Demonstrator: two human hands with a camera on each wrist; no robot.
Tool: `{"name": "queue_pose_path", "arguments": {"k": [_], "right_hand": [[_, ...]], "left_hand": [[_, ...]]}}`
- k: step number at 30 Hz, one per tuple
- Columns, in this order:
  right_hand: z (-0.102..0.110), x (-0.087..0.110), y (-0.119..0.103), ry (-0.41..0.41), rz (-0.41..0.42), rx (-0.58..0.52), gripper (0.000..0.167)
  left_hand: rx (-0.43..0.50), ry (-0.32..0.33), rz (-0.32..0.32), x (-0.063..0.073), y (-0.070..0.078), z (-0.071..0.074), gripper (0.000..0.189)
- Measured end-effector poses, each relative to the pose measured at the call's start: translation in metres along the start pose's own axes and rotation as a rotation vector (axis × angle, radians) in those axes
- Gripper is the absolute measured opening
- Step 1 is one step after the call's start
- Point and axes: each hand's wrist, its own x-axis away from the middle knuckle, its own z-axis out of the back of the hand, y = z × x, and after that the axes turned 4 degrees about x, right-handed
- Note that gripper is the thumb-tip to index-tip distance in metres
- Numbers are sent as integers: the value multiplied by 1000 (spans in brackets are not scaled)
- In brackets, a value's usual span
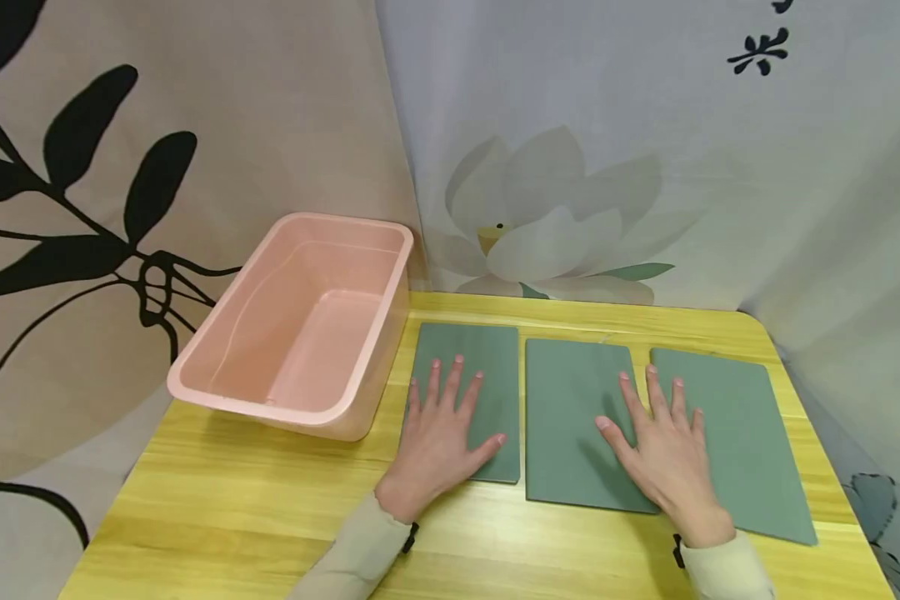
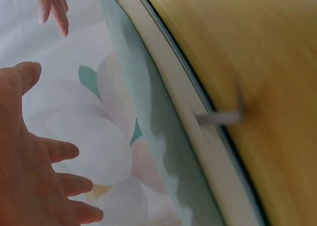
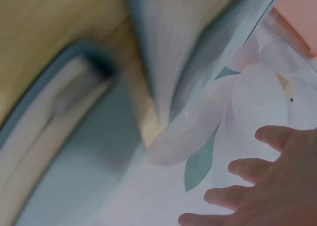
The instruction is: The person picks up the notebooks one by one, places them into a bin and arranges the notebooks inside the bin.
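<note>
Three green-covered notebooks lie flat in a row: the left notebook (image 1: 468, 346), the middle notebook (image 1: 570, 417) and the right notebook (image 1: 750, 450). Pale page edges (image 2: 163, 82) show between the covers in the left wrist view. Over the left notebook, my left hand (image 1: 437, 442) is spread with its fingers straight. My right hand (image 1: 667, 454), also spread, is above the neighbouring sides of the middle and right notebooks, and its shadow falls on the middle one. Both hands hold nothing. In the wrist views, the left hand (image 2: 34, 156) and right hand (image 3: 272, 181) appear apart from the notebooks.
A pink plastic tub (image 1: 367, 358) with nothing in it stands to the left of the notebooks. Everything rests on a yellow wood-grain table (image 1: 217, 500). A printed curtain (image 1: 570, 100) hangs behind the table's far edge.
</note>
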Motion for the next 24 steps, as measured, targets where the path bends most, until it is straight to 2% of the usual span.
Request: {"name": "queue_pose_path", "arguments": {"k": [8,16,24], "right_hand": [[11,10,28,-9,-64,-13,76],[19,16,58,-25,-115,-18,75],[31,21,101,-113,-216,-14,81]], "left_hand": [[-21,-82,-76,-6,18,-2,89],[-51,-110,-127,-8,24,-4,87],[-85,-164,-197,-9,36,-10,86]]}}
